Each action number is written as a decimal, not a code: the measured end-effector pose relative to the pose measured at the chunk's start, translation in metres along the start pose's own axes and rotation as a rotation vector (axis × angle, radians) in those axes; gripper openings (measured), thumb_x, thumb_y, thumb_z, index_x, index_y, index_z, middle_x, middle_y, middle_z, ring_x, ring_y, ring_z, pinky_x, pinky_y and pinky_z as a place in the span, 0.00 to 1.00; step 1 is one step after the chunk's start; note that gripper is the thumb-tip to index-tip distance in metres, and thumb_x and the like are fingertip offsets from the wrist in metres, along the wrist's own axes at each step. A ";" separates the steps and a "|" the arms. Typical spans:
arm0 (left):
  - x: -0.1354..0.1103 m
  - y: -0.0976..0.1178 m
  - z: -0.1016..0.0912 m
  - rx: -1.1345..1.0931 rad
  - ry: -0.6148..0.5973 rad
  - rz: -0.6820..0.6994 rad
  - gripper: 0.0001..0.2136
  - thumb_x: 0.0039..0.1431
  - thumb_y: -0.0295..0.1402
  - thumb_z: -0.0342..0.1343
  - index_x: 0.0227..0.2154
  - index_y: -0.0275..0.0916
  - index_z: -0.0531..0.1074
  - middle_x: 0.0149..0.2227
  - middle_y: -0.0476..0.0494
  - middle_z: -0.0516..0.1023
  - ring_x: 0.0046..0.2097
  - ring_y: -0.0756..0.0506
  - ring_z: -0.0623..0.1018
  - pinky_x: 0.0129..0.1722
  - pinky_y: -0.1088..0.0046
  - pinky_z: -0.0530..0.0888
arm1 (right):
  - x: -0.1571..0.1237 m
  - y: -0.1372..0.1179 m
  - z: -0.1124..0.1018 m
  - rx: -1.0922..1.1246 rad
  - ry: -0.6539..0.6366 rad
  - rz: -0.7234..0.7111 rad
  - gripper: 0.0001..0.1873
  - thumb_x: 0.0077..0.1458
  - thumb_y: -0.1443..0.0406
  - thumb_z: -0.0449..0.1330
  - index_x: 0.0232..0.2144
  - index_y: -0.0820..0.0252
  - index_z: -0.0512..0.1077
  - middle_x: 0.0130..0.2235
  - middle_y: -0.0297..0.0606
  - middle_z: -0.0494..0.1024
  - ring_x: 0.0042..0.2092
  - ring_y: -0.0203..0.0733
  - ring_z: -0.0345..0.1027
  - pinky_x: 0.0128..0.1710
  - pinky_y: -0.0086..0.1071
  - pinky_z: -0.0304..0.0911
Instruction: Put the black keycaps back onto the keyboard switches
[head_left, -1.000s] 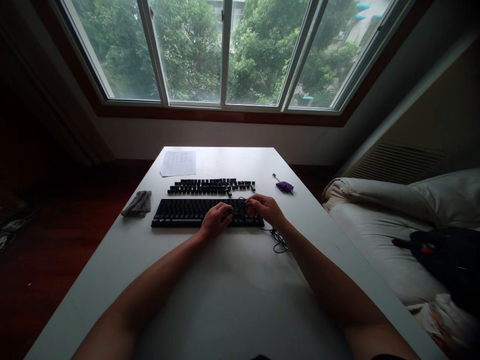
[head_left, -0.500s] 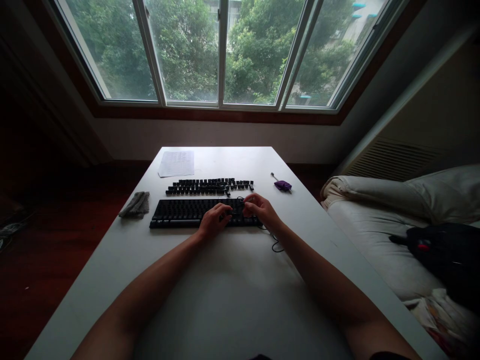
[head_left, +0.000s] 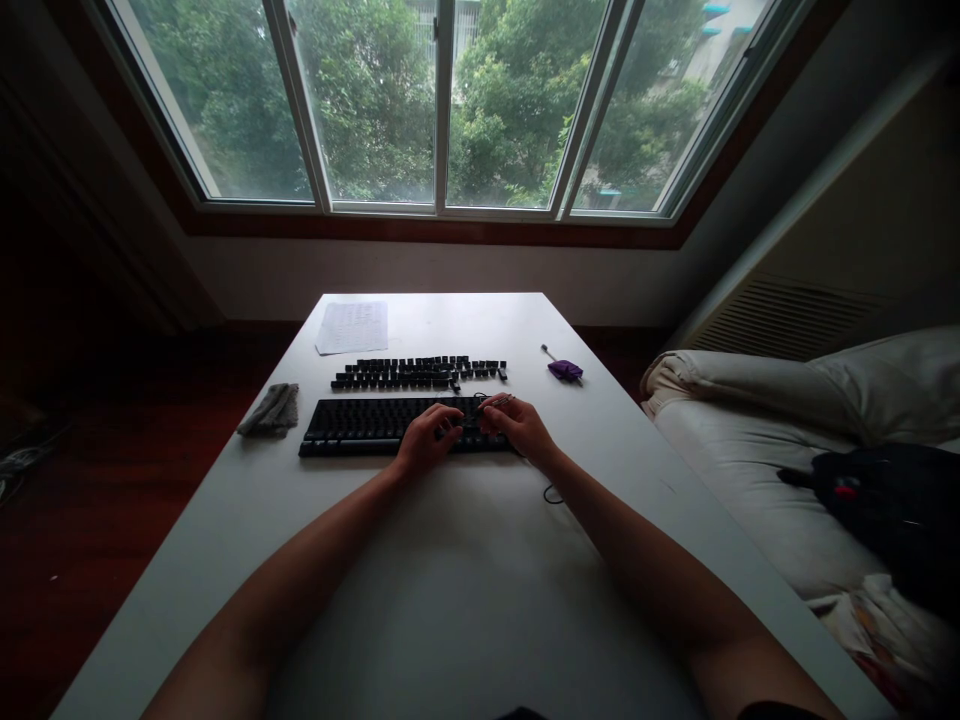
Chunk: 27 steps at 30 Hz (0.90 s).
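Observation:
A black keyboard (head_left: pixel 360 425) lies across the white table in front of me. My left hand (head_left: pixel 429 437) is over its right half, thumb and forefinger curled toward each other. Whatever is between those fingertips is dark and blends into the keys. Just to the right, my right hand (head_left: pixel 517 425) is closed in a pinch above the keyboard's right end. A thin metal wire tool (head_left: pixel 496 402), like a keycap puller, sticks out of its fingers. Beyond the keyboard, loose black keycaps (head_left: pixel 405 375) stand in uneven rows.
A grey cloth (head_left: pixel 271 410) lies left of the keyboard. Printed paper (head_left: pixel 352 327) rests at the far left of the table (head_left: pixel 450 590). At the right is a purple item (head_left: pixel 565 371) beside a thin stick. A cable (head_left: pixel 553 494) loops by my right forearm.
My right hand has shifted slightly left and down and turned, so the wire tool now shows above its fingers. The left hand is nearly unmoved.

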<state>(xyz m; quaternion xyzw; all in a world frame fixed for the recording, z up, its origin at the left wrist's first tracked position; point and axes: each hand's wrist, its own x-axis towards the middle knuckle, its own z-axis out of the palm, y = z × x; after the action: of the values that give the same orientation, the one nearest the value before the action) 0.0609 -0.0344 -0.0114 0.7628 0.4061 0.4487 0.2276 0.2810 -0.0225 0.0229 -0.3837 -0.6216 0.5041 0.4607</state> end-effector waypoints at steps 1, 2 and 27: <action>0.000 0.000 0.000 -0.002 0.000 -0.006 0.09 0.62 0.33 0.57 0.45 0.42 0.75 0.42 0.44 0.76 0.36 0.49 0.76 0.34 0.75 0.72 | 0.000 0.001 0.000 -0.001 0.007 -0.002 0.20 0.54 0.50 0.64 0.40 0.60 0.74 0.29 0.37 0.80 0.29 0.39 0.74 0.29 0.32 0.68; 0.000 0.001 -0.001 -0.003 -0.001 -0.012 0.10 0.63 0.33 0.56 0.45 0.42 0.75 0.42 0.44 0.76 0.37 0.49 0.76 0.34 0.75 0.72 | 0.000 0.002 0.000 -0.001 0.010 -0.006 0.20 0.54 0.50 0.64 0.39 0.60 0.74 0.29 0.37 0.80 0.30 0.39 0.74 0.30 0.32 0.68; 0.003 -0.005 0.000 -0.029 -0.031 -0.022 0.08 0.63 0.35 0.57 0.42 0.41 0.76 0.45 0.43 0.74 0.36 0.50 0.76 0.36 0.73 0.73 | -0.005 0.003 0.009 -0.098 0.132 -0.054 0.22 0.55 0.46 0.62 0.37 0.59 0.74 0.28 0.38 0.80 0.30 0.43 0.74 0.31 0.35 0.69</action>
<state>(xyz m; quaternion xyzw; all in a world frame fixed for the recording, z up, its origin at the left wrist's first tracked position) 0.0598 -0.0295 -0.0135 0.7619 0.4044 0.4402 0.2495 0.2742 -0.0288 0.0180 -0.4213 -0.6240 0.4341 0.4947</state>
